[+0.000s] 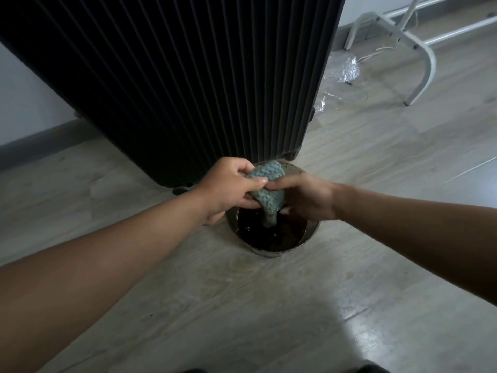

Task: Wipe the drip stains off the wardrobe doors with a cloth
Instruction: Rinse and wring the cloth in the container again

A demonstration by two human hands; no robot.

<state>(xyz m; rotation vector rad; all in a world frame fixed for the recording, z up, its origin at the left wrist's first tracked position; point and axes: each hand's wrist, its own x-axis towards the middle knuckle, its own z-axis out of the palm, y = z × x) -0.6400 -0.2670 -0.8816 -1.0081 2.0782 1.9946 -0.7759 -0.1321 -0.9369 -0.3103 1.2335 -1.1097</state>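
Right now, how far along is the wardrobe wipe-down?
Done: apparently only wetting; the blue-green knitted cloth hangs over the round metal bowl of dark water. In hand: left hand and right hand both grip it, probably wringing. Left: wiping the black ribbed wardrobe doors; the cloth is off them, and any stains are too dark to see.

The wardrobe runs off the top edge; the cloth hides part of the bowl.

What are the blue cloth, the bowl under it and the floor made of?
The cloth looks like knitted or waffle-weave fabric, bumpy-textured and hanging limp, probably wet. The bowl seems metal: shiny grey rim. The floor shows pale wood-grain planks with glossy glare, possibly laminate.
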